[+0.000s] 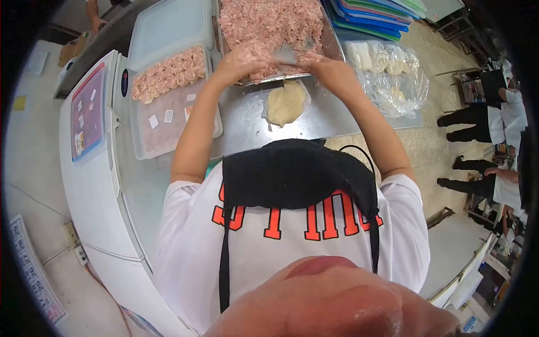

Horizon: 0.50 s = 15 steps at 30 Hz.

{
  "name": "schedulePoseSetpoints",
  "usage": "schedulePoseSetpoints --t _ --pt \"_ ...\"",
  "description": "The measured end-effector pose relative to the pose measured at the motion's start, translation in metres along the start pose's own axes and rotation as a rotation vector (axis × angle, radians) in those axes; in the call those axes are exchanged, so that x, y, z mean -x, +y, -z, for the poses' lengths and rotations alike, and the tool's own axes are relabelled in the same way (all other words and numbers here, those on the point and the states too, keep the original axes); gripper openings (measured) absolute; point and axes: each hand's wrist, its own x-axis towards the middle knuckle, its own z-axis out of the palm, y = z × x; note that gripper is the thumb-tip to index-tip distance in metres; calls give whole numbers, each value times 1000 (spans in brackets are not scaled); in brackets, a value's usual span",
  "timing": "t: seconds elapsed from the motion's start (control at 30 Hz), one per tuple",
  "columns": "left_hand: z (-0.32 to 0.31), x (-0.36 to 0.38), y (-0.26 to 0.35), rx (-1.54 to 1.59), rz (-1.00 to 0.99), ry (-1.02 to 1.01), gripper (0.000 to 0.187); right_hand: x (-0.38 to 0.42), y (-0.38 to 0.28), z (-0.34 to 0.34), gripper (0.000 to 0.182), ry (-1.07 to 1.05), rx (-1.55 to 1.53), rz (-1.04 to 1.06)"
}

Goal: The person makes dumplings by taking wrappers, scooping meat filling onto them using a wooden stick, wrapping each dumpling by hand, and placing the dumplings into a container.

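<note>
A deep metal tray [342, 42] full of pinkish minced meat [269, 21] lies in front of me. My left hand [250, 58] is over its near edge, smeared with meat, fingers curled together; what they hold is hidden. My right hand [319, 63] grips a flat metal spatula [285, 55], whose blade points toward the left fingers. Just below the tray, a stack of round, pale yellow dough wrappers [286, 105] rests on a clear plastic sheet on the steel table [241, 121].
At left, a plastic box [143, 132] holds rows of meat-topped pieces, beside a lidded container [168, 31]. A plastic bag of pale rounds [387, 67] lies at right, below stacked coloured trays [368, 17]. A white freezer [92, 168] stands left. Other people [488, 121] stand at far right.
</note>
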Motion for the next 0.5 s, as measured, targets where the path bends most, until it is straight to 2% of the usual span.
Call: schedulePoseSetpoints --t 0.03,0.07,0.13,0.17,0.23,0.27,0.3,0.37,0.43,0.47,0.5 --pt "-1 4 -1 61 -68 53 68 4 8 6 23 -236 196 -151" --pt "1 8 -3 50 -61 34 68 11 12 10 23 -237 178 -166" --pt "6 21 37 70 -129 30 64 14 22 34 26 -139 -142 -244" --pt "3 22 44 70 -130 19 64 17 22 42 26 -138 -144 -255" --pt "0 22 57 -42 -301 99 60 18 15 60 33 -48 -570 -124" --pt "-1 21 66 -44 -303 102 60 18 6 67 36 -79 -650 -62" --pt "-2 21 76 -121 -278 64 58 17 -4 63 36 -78 -650 -55" --pt "-4 19 78 -198 -240 33 56 16 -18 43 37 -38 -614 92" --pt "-4 14 74 -54 -205 -35 51 6 -1 26 36 -98 -636 167" --pt "-6 13 77 -58 -202 -29 51 0 15 24 34 -112 -604 165" --pt "-10 13 91 -152 -103 -33 51 -1 21 29 33 -124 -573 161"
